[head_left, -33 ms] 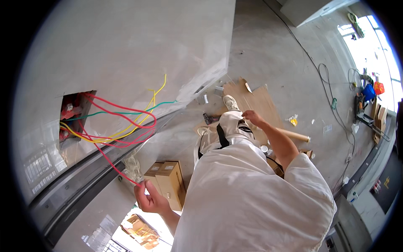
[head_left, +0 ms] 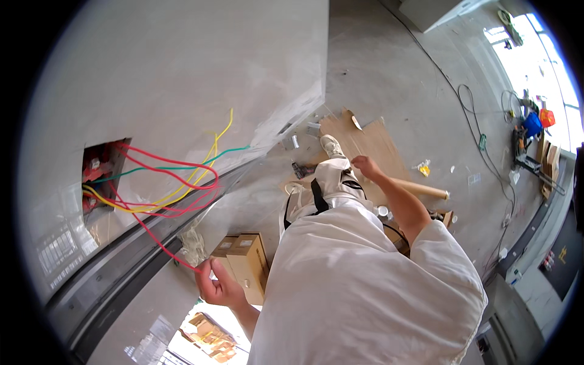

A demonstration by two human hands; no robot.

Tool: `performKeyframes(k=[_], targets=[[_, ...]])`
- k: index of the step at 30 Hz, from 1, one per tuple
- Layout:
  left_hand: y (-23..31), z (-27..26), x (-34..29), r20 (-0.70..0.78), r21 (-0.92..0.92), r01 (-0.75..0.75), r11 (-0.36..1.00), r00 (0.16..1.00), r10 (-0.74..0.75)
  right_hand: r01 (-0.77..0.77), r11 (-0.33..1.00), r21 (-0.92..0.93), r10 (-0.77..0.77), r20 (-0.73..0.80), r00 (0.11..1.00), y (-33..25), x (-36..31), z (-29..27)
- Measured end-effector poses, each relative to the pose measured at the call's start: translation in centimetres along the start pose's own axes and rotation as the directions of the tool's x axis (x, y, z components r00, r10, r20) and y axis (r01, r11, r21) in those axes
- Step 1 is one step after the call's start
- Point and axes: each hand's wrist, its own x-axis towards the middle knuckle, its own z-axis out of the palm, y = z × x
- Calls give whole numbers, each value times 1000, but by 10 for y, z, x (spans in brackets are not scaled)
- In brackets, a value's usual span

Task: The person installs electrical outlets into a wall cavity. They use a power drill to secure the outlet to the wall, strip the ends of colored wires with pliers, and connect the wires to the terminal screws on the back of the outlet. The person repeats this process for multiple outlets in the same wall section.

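Note:
My left hand (head_left: 220, 286) is closed in a pinch round the end of a red wire (head_left: 159, 242). That wire runs down to it from a square recess (head_left: 104, 173) in the grey wall, where red box parts show. Looped red wires (head_left: 207, 168), yellow wires (head_left: 214, 149) and a green wire (head_left: 234, 149) also stick out of the recess, apart from my hand. Beside the pale trousers (head_left: 333, 179), near knee height, my right hand (head_left: 366, 166) has its fingers curled together. Whatever it may hold is too small to make out.
Cardboard sheets (head_left: 374, 143) and a cardboard tube (head_left: 421, 188) lie on the floor around my shoe (head_left: 331, 146). Brown cartons (head_left: 246, 261) stand below the left hand. A long cable (head_left: 447, 79) crosses the floor at right, towards tools and a blue bucket (head_left: 532, 125).
The whole view has shifted slightly, with the wall and wires a little further left. My left hand still holds the red wire; my right hand stays by the trousers.

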Motion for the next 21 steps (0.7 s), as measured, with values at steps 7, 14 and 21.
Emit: performKeyframes(k=[7, 14, 21], targets=[[-13, 31, -7, 384, 5, 73, 997, 921, -69, -301, 883, 359, 280, 108, 954, 10, -86, 59], [-24, 86, -12, 690, -218, -82, 972, 692, 213, -475, 637, 607, 384, 284, 878, 96, -185, 90], [13, 180, 1, 874, -222, -273, 936, 370, 315, -530, 470, 706, 546, 239, 803, 67, -354, 73]])
